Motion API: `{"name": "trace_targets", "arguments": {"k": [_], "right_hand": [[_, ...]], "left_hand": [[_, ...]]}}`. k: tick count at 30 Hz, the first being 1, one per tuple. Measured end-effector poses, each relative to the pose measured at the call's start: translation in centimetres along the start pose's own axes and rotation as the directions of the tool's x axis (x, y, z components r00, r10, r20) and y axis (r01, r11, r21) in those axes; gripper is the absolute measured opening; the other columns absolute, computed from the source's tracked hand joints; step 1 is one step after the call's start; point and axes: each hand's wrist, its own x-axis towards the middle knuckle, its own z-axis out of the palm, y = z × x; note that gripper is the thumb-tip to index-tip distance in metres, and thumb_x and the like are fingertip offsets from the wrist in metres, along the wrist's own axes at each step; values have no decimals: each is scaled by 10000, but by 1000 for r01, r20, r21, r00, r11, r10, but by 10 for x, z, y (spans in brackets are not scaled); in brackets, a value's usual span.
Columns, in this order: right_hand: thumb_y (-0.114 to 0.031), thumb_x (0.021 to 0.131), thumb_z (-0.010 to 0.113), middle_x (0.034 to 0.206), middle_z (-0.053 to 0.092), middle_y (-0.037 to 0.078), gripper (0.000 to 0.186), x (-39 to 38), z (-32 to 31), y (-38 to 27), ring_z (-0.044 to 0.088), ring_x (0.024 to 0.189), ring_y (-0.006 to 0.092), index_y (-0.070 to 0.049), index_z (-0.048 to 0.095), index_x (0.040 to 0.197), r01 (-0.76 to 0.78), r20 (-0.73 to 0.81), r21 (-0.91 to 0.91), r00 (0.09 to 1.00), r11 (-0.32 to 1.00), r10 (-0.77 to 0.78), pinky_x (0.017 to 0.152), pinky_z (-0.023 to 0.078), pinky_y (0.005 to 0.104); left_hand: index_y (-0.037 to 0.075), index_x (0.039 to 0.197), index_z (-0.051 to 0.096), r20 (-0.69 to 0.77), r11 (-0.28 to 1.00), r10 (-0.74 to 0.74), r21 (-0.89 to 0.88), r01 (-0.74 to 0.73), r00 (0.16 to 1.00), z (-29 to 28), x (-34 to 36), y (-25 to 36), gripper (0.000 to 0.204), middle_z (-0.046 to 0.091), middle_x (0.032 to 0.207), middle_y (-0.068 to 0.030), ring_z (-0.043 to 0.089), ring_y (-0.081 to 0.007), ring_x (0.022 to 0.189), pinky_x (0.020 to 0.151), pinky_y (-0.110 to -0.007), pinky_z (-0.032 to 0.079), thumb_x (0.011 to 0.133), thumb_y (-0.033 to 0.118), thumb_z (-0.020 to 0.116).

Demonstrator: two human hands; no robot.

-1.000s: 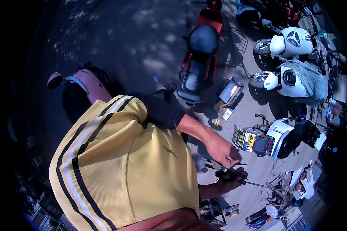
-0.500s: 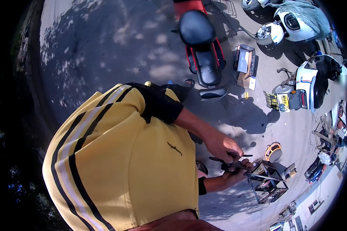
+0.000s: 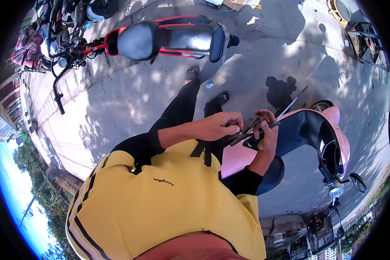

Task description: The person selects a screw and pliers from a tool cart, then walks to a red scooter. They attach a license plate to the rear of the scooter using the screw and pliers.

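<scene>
In front of my yellow shirt, both hands meet over the side of a pink scooter [image 3: 239,161]. My right hand [image 3: 268,135] is wrapped round dark hand tools. A long thin metal shaft [image 3: 289,105] extends from them toward the upper right, like that of a screwdriver. A brownish metal piece [image 3: 248,126] protrudes from the same hand toward my left one. My left hand [image 3: 224,125] is closed, its fingertips pinched close to the end of that piece. Whatever lies between those fingertips is too small to make out.
A red and black electric scooter [image 3: 138,41] stands ahead to the left. At the far right are a metal frame stand [image 3: 368,45] and an orange-rimmed round stool [image 3: 337,12]. A dark wet patch [image 3: 281,92] marks the pavement beyond my hands. The pink scooter's mirror [image 3: 357,182] sticks out at right.
My view and body have turned to the right, away from the metal stand, and the pink scooter has come into view. My hands have drawn slightly apart, with the tools still in the right.
</scene>
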Motion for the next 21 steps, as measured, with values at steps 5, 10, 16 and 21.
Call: {"name": "trace_targets", "arguments": {"k": [5,10,16,21], "right_hand": [[-169,890,765,991,671,130,410,19,-31,95,556,516,125,-15,590,1228,-69,-398,4,915,998,65,432,372,227],[-256,921,752,725,574,42,323,83,-72,225,549,501,129,-21,604,1088,-205,-593,135,767,969,245,419,348,241],[-309,905,767,638,499,-18,339,185,-129,360,547,514,109,-21,600,966,-319,-499,141,795,937,345,431,366,242],[-355,893,780,645,507,-17,377,291,-186,446,552,524,112,-32,589,930,-402,-553,62,748,913,367,436,382,249]], "left_hand": [[16,1023,558,-54,970,-116,207,125,992,-60,46,-91,119,552,814,-37,509,-104,755,692,-282,430,975,123,542],[-2,1015,559,-159,852,-229,445,277,960,-159,98,-215,149,566,793,-38,526,-133,702,662,-304,451,986,143,535],[36,1041,545,-240,460,-127,846,271,963,-260,187,-339,154,679,879,-178,668,-376,821,747,-478,505,963,169,550],[57,1067,527,-160,216,127,968,130,979,-322,296,-441,173,690,962,-177,657,-400,925,788,-482,507,974,198,566]]}}
